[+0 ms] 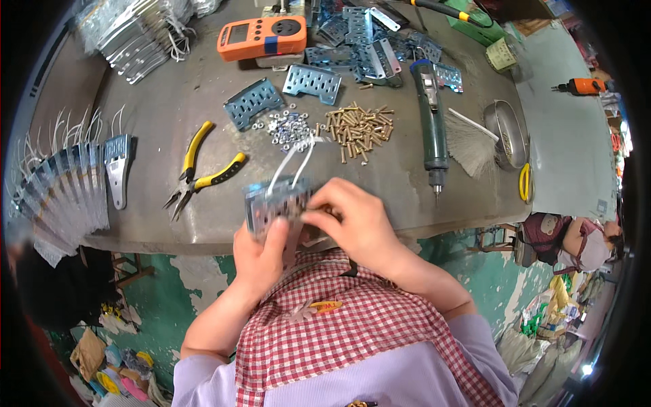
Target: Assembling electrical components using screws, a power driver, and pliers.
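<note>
Metal bracket (274,200) between two hands

Blue-tinted and motion-blurred, it is held just beyond the checked apron (352,332), on the near side of the loose nuts (288,129) and brass-coloured screws (359,129). The left hand (261,252) grasps it, thumb across the face. The right hand (349,220) has thumb and forefinger drawn together at its right edge (whether they pinch some small part, I cannot tell). To do this well, I would keep the left grip firm, so the bracket cannot twist, and let the right fingertips work straight on rather than sideways. The white cords (283,170) rising from its far end are best kept clear of those fingertips.
</note>
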Motion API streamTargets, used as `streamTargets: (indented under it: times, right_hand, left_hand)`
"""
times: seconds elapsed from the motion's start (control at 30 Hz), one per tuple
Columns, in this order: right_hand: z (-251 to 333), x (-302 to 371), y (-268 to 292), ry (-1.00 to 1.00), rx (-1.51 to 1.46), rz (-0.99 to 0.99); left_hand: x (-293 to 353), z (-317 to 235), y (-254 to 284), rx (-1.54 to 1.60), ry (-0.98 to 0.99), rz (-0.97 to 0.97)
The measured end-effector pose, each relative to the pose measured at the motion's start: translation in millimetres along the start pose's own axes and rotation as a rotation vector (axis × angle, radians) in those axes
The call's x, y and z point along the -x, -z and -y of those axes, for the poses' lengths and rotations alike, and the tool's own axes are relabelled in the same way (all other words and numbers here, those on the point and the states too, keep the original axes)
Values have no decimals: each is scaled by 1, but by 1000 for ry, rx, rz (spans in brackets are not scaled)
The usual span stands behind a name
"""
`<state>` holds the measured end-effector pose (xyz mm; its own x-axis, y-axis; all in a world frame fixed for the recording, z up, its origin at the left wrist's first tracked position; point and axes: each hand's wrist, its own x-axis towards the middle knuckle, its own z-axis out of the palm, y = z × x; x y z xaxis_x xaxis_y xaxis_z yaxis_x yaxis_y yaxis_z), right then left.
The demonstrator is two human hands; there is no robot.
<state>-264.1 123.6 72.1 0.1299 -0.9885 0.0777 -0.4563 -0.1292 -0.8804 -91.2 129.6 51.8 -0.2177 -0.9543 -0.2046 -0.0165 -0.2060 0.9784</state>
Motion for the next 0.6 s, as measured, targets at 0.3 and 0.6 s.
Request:
streamTargets:
  times: [0.3,0.6]
  right_hand:
    - [-26,-10,27,-104,193,-317]
    - [-24,-30,39,124,464,-323]
  left_hand:
    - [-13,-10,-8,205,89,136]
    - [-22,-12,-10,270,177,134]
